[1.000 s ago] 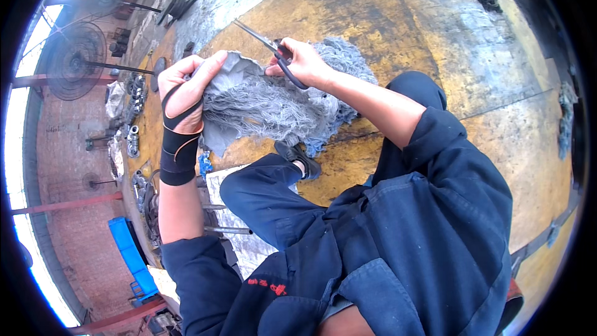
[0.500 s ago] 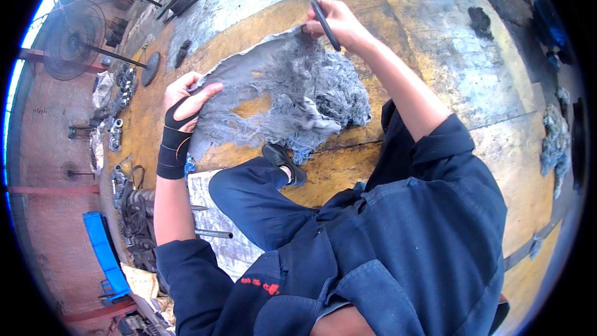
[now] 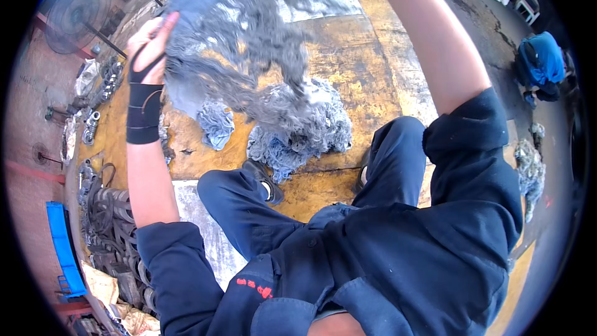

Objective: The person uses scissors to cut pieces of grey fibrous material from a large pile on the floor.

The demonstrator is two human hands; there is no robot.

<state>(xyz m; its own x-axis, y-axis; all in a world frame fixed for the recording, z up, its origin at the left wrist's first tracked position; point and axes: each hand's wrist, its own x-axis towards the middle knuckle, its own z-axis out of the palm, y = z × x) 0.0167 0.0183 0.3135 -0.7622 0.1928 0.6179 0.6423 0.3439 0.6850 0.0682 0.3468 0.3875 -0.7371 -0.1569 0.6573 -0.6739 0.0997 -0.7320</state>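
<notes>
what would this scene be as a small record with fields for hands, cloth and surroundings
left hand: holds frayed grey cloth by its left side
left wrist: broad black wrap
right hand: out of view beyond top edge
cloth: blurred, strands hanging
surface: shaggy grey-blue fabric heap on worn yellow boards
left background: round dark caged fan

Right hand was out of view past the top edge; cloth (image 3: 214, 28) was motion-blurred, its top cropped.

The yellow-brown floor (image 3: 348, 43) (darkly scuffed) carries a grey fabric heap (image 3: 323, 126) and a smaller bluish bundle (image 3: 215, 126).
</notes>
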